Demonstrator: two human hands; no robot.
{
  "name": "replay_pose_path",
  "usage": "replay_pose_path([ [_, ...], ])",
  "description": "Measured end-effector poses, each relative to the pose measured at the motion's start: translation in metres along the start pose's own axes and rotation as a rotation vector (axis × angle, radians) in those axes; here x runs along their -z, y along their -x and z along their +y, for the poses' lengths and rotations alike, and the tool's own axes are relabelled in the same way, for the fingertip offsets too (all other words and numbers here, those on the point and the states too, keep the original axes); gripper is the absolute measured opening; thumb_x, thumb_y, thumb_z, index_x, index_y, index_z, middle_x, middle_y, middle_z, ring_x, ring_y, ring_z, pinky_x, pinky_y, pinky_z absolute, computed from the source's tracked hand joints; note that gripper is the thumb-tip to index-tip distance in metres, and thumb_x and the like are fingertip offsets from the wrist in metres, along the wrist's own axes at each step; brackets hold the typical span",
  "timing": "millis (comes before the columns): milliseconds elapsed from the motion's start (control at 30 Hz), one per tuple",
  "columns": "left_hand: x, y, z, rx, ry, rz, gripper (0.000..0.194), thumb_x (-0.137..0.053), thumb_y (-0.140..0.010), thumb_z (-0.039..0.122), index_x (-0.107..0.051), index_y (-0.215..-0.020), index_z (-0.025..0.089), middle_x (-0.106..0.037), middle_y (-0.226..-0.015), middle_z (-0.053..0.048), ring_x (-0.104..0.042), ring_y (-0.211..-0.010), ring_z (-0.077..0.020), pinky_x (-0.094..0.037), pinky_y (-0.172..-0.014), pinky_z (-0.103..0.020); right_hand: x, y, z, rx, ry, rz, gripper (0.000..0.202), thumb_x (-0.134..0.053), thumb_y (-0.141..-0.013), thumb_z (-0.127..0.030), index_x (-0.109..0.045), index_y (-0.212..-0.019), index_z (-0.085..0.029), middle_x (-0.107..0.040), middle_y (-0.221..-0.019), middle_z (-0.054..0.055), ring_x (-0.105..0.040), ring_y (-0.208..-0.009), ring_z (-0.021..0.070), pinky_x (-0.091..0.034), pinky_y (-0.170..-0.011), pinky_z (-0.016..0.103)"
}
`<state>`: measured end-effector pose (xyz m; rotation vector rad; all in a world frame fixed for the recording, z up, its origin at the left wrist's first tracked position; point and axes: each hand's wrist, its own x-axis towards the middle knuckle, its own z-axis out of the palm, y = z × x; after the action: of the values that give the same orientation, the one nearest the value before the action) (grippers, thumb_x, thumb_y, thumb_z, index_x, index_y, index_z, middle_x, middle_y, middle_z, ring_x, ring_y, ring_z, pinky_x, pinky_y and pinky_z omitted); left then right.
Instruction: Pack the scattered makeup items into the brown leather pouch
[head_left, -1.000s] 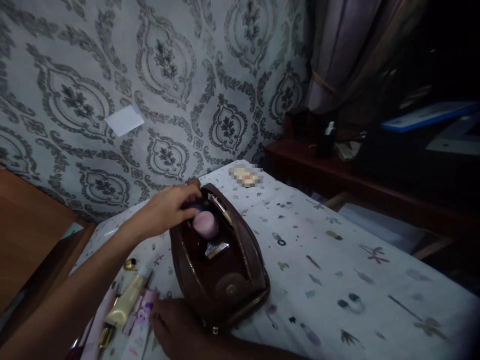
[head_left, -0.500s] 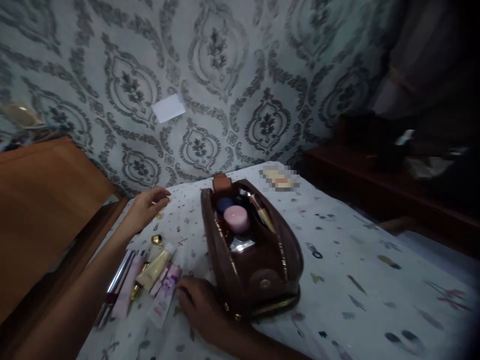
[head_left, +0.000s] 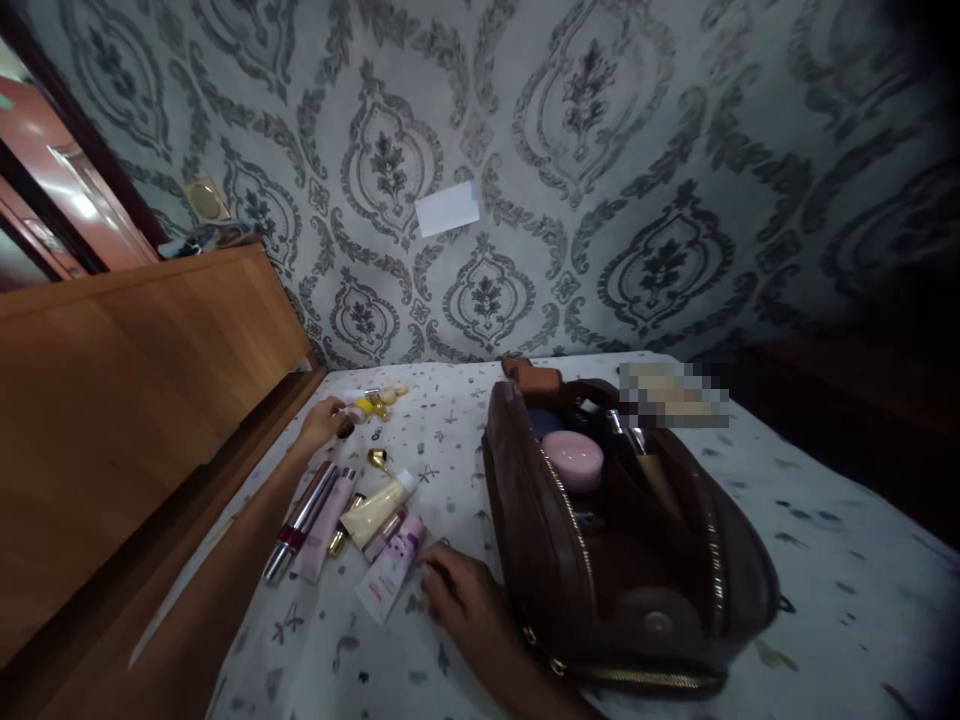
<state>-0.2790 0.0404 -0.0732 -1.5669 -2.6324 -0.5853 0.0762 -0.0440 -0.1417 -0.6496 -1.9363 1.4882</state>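
My left hand (head_left: 322,422) reaches to the far left of the sheet, its fingers closed at a group of small yellow and gold items (head_left: 375,404). What they hold, if anything, I cannot make out. My right hand (head_left: 461,592) rests on the sheet with loosely curled fingers and nothing visible in them. Just left of its fingertips lies a white and purple squeeze tube (head_left: 391,570). Beside that are a pale yellow tube (head_left: 380,506), a pink tube (head_left: 327,525) and silver cosmetic tubes (head_left: 304,520). An unzipped brown bag (head_left: 529,530) holds a pink-lidded jar (head_left: 572,458) and makeup brushes (head_left: 654,470).
A patterned white sheet (head_left: 450,450) covers the surface. A wooden panel (head_left: 150,360) borders the left side. Behind stands a wallpapered wall (head_left: 487,290) bearing a white paper (head_left: 448,209). A small gold piece (head_left: 378,459) lies between the tubes and the yellow items.
The view has turned left and come closer to the bag. My left hand has gone from hovering with spread fingers to the small yellow items. My right hand remains beside the bag.
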Motion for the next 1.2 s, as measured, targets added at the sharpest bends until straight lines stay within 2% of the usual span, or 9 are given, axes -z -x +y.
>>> replay_pose_path([
  [167, -0.023, -0.010, 0.002, 0.033, -0.061, 0.026, 0.036, -0.061, -0.094, 0.036, -0.059, -0.125, 0.017, -0.062, -0.125, -0.010, -0.063, -0.107, -0.0235, -0.055, -0.090, -0.046, 0.000, 0.000, 0.000, -0.015, 0.002, -0.007, 0.025, -0.040, -0.093, -0.035, -0.054, -0.079, -0.019, -0.051, -0.067, -0.001, -0.052, -0.062, 0.0145, -0.037, -0.058, 0.023],
  [433, -0.043, -0.036, 0.043, -0.080, -0.108, 0.034, 0.037, -0.061, -0.094, 0.036, -0.058, -0.126, 0.018, -0.060, -0.129, -0.010, -0.062, -0.110, -0.0243, -0.054, -0.092, -0.047, 0.000, 0.000, -0.002, -0.024, 0.018, -0.009, 0.024, -0.042, -0.094, -0.033, -0.055, -0.080, -0.019, -0.049, -0.065, -0.002, -0.051, -0.061, 0.0139, -0.036, -0.060, 0.024],
  [533, -0.049, -0.047, 0.050, -0.059, -0.103, 0.021, 0.038, -0.061, -0.094, 0.036, -0.058, -0.127, 0.018, -0.059, -0.130, -0.011, -0.062, -0.111, -0.0247, -0.054, -0.092, -0.047, 0.000, -0.001, 0.000, -0.015, 0.022, -0.013, 0.025, -0.041, -0.095, -0.034, -0.055, -0.080, -0.019, -0.049, -0.064, -0.002, -0.051, -0.061, 0.0137, -0.036, -0.059, 0.023],
  [633, -0.046, -0.055, 0.040, 0.030, -0.097, 0.006, 0.038, -0.061, -0.094, 0.036, -0.058, -0.127, 0.018, -0.060, -0.129, -0.011, -0.062, -0.110, -0.0244, -0.055, -0.091, -0.047, 0.001, -0.002, 0.001, -0.017, 0.046, -0.011, 0.024, -0.041, -0.094, -0.032, -0.055, -0.080, -0.019, -0.051, -0.066, -0.002, -0.052, -0.062, 0.0138, -0.036, -0.059, 0.023],
  [833, -0.028, -0.063, 0.006, 0.176, -0.046, -0.086, 0.036, -0.061, -0.094, 0.036, -0.059, -0.125, 0.018, -0.061, -0.126, -0.010, -0.063, -0.107, -0.0232, -0.056, -0.089, -0.044, 0.002, -0.001, 0.000, -0.015, 0.061, -0.016, 0.024, -0.040, -0.095, -0.031, -0.056, -0.081, -0.019, -0.052, -0.067, -0.002, -0.052, -0.063, 0.0143, -0.036, -0.061, 0.024],
  [933, -0.029, -0.060, 0.000, 0.174, -0.001, -0.140, 0.037, -0.061, -0.094, 0.036, -0.058, -0.125, 0.017, -0.061, -0.126, -0.010, -0.064, -0.106, -0.0233, -0.056, -0.089, -0.045, 0.002, -0.001, 0.000, -0.027, 0.055, -0.017, 0.023, -0.040, -0.094, -0.031, -0.057, -0.082, -0.019, -0.053, -0.067, -0.001, -0.052, -0.062, 0.0148, -0.036, -0.060, 0.024],
  [1067, -0.039, -0.053, 0.001, 0.139, 0.058, -0.200, 0.037, -0.062, -0.094, 0.037, -0.059, -0.124, 0.017, -0.062, -0.124, -0.009, -0.064, -0.105, -0.0235, -0.056, -0.088, -0.044, 0.002, -0.001, 0.000, -0.022, 0.047, -0.030, 0.026, -0.040, -0.095, -0.035, -0.055, -0.082, -0.020, -0.053, -0.068, -0.001, -0.052, -0.062, 0.0145, -0.037, -0.060, 0.024],
  [1200, -0.045, -0.047, 0.002, 0.067, 0.133, -0.159, 0.036, -0.062, -0.094, 0.036, -0.059, -0.124, 0.017, -0.062, -0.123, -0.010, -0.064, -0.105, -0.0231, -0.056, -0.087, -0.044, 0.002, -0.002, 0.001, -0.017, 0.056, -0.040, 0.026, -0.040, -0.095, -0.037, -0.056, -0.084, -0.020, -0.054, -0.069, -0.001, -0.053, -0.062, 0.0145, -0.037, -0.060, 0.024],
])
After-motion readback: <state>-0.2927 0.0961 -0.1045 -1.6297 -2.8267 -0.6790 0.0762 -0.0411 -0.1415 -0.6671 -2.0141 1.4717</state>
